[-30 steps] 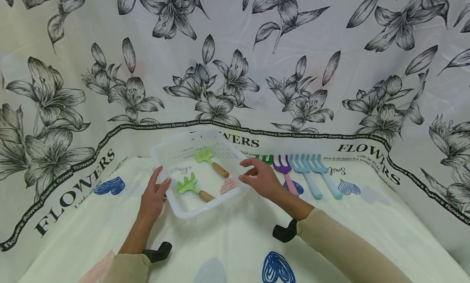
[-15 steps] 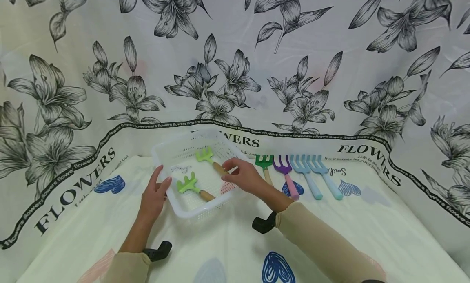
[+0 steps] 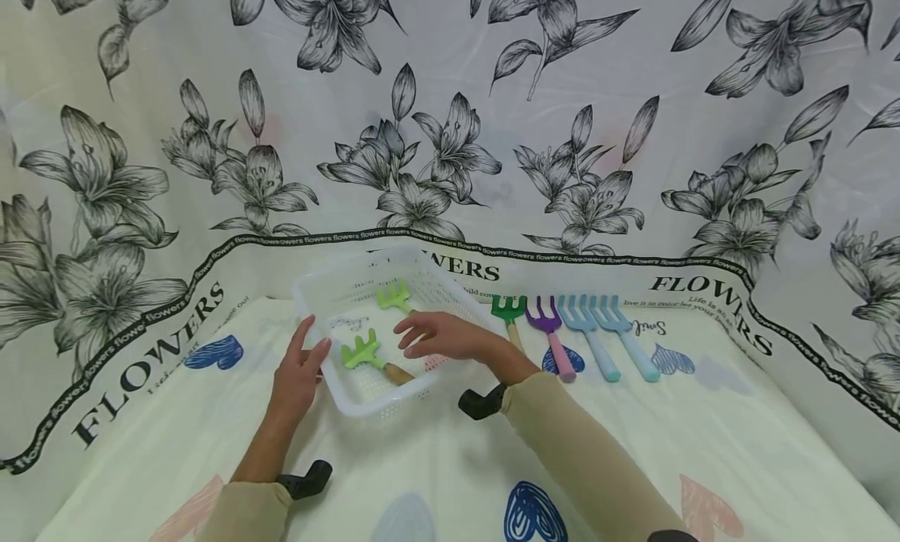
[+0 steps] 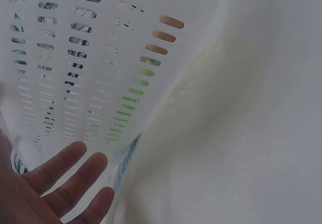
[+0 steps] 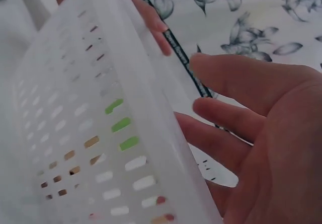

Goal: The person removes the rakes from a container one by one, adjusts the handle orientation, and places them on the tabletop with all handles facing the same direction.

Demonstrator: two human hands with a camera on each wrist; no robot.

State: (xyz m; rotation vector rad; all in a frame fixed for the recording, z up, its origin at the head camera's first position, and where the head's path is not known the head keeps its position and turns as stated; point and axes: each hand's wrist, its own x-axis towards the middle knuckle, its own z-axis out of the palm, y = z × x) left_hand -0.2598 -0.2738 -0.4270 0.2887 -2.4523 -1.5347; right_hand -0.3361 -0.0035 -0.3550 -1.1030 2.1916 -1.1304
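Observation:
A white perforated plastic basket (image 3: 337,405) stands at centre-left in the head view, with two light green garden hand forks inside. The nearer fork (image 3: 363,353) shows its wooden handle. Of the farther fork (image 3: 394,294) mainly the tines show, its handle hidden behind my right hand. My left hand (image 3: 294,382) holds the basket's left rim, thumb over the edge; three of its fingers extend outside the wall in the left wrist view. Reaching over the right rim, my right hand (image 3: 450,336) hovers inside the basket, fingers spread apart and holding nothing in the right wrist view.
Right of the basket, more hand forks lie in a row: a dark green one (image 3: 508,309), a purple one with pink handle (image 3: 544,317) and two light blue ones (image 3: 582,323). Behind them rises a flower-printed curtain (image 3: 422,151). A heart-printed cloth (image 3: 633,448) covers the table.
My right hand has moved left from the basket's right rim to over its inside, above the farther fork's handle. The left hand and the basket have stayed in place.

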